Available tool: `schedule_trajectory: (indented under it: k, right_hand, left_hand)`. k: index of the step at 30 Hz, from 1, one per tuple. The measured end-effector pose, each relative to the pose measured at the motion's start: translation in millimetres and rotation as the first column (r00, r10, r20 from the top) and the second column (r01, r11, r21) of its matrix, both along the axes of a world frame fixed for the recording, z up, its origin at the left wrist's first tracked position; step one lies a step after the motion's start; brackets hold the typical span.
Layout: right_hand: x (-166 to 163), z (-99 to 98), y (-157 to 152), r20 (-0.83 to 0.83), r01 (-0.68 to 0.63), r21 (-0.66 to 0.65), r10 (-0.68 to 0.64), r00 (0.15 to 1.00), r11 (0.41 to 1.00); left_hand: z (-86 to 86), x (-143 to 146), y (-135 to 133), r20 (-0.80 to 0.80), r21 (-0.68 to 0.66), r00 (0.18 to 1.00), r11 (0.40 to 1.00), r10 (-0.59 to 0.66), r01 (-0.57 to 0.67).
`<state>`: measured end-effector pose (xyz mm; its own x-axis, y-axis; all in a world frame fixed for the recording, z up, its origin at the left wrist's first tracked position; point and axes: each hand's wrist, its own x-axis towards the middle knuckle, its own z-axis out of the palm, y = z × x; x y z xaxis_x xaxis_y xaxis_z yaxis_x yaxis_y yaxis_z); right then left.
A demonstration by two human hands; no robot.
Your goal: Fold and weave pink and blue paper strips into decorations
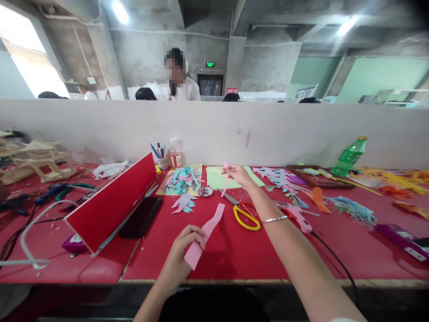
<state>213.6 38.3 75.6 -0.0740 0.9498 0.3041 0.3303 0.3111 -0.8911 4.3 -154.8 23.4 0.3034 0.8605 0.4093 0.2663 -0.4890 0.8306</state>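
My left hand (183,251) is closed around a wide pink paper strip (208,231), held above the red table near its front edge. Farther forward, my right hand (237,173) pinches a thin pink strip (225,185) that hangs down from the fingertips. Below the right wrist lie scissors (247,218) with yellow and red handles, partly hidden by the forearm. Beneath the right hand are pale green paper sheets (214,180). To their left sits a pile of blue and pink paper cuttings (182,180), with a small round tin (205,192) beside it.
A red board (114,201) stands upright at left, beside a black phone (142,217). A pink glue gun (299,219) with a cord lies right of my forearm. A green bottle (349,157) leans at back right. A white partition (201,129) closes the table's far side.
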Motion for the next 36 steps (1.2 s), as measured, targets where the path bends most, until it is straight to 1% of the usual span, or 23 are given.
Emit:
schedule_trajectory:
  k: [5, 7, 9, 11, 14, 17, 19, 20, 21, 22, 23, 24, 26, 27, 28, 30, 32, 34, 36]
  right_hand:
    - [-1, 15.9, 13, -0.065, 0.028, 0.125, -0.020, 0.998, 0.992]
    - [1, 16.6, 11, -0.063, 0.034, 0.137, -0.025, 0.998, 0.990]
    - [4, 11.2, 5, -0.040, 0.026, 0.120, -0.022, 0.999, 0.992]
    - [7, -1.9, -5, 0.006, 0.012, 0.074, -0.012, 1.000, 0.997]
    - [12, -33.1, -21, 0.101, 0.002, -0.047, 0.003, 0.995, 0.999]
    - [16, -63.0, -38, 0.194, -0.004, -0.147, 0.032, 0.981, 0.989]
    - [18, -71.8, -51, 0.257, 0.020, -0.163, 0.023, 0.966, 0.986]
    - [19, -71.8, -59, 0.287, 0.043, -0.148, 0.001, 0.958, 0.988]
    - [19, -69.1, -68, 0.330, 0.080, -0.093, -0.045, 0.943, 0.992]
    - [19, -64.6, -79, 0.433, 0.113, 0.071, -0.133, 0.892, 0.991]
    - [18, -59.0, -92, 0.494, 0.073, 0.210, -0.170, 0.853, 0.975]
    - [15, -53.4, -105, 0.530, -0.016, 0.296, -0.151, 0.834, 0.955]
    - [8, -45.2, -132, 0.627, -0.259, 0.336, -0.009, 0.779, 0.906]
    - [3, -43.4, -144, 0.663, -0.341, 0.357, 0.022, 0.749, 0.870]
    - [-1, -43.1, -153, 0.676, -0.387, 0.385, 0.029, 0.736, 0.838]
    - [-9, -45.7, -166, 0.681, -0.429, 0.435, 0.022, 0.732, 0.792]
    - [-13, -49.2, -170, 0.657, -0.438, 0.467, 0.030, 0.753, 0.768]
    - [-13, -51.8, -169, 0.625, -0.421, 0.480, 0.037, 0.779, 0.770]
    - [-9, -55.0, -166, 0.627, -0.404, 0.466, 0.028, 0.778, 0.787]
  left_hand:
    - [5.6, -10, -4, 0.030, -0.015, 1.000, 1.000, -0.008, 0.008]
    - [5.6, -13, -5, 0.025, -0.044, 1.000, 0.999, -0.013, 0.014]
    - [3.3, -15, -5, 0.020, -0.080, 1.000, 0.997, -0.009, 0.011]
    - [-0.8, -18, -4, 0.022, -0.103, 1.000, 0.995, -0.005, 0.007]
    - [-6.9, -19, -1, 0.031, -0.117, 0.999, 0.993, -0.025, 0.028]
    - [-8.8, -20, 5, 0.052, -0.142, 0.997, 0.988, -0.053, 0.060]
    - [-8.0, -21, 9, 0.074, -0.160, 0.995, 0.984, -0.071, 0.082]
    - [-7.6, -22, 12, 0.080, -0.166, 0.994, 0.982, -0.081, 0.093]
    - [-7.5, -23, 14, 0.084, -0.172, 0.992, 0.979, -0.092, 0.106]
    - [-7.8, -24, 17, 0.089, -0.174, 0.991, 0.978, -0.102, 0.116]
    - [-8.5, -24, 20, 0.102, -0.172, 0.989, 0.977, -0.108, 0.125]
    - [-9.6, -24, 22, 0.125, -0.172, 0.986, 0.976, -0.109, 0.130]
    - [-11.9, -22, 25, 0.204, -0.176, 0.973, 0.973, -0.110, 0.147]
    - [-12.6, -20, 25, 0.247, -0.192, 0.963, 0.968, -0.111, 0.161]
    - [-12.7, -18, 25, 0.279, -0.218, 0.952, 0.958, -0.124, 0.188]
    - [-11.5, -13, 24, 0.309, -0.278, 0.936, 0.925, -0.170, 0.260]
    - [-9.9, -10, 22, 0.301, -0.329, 0.933, 0.896, -0.199, 0.297]
    - [-10.4, -11, 23, 0.288, -0.348, 0.941, 0.897, -0.174, 0.273]
    - [-13.9, -15, 26, 0.288, -0.345, 0.951, 0.914, -0.115, 0.215]
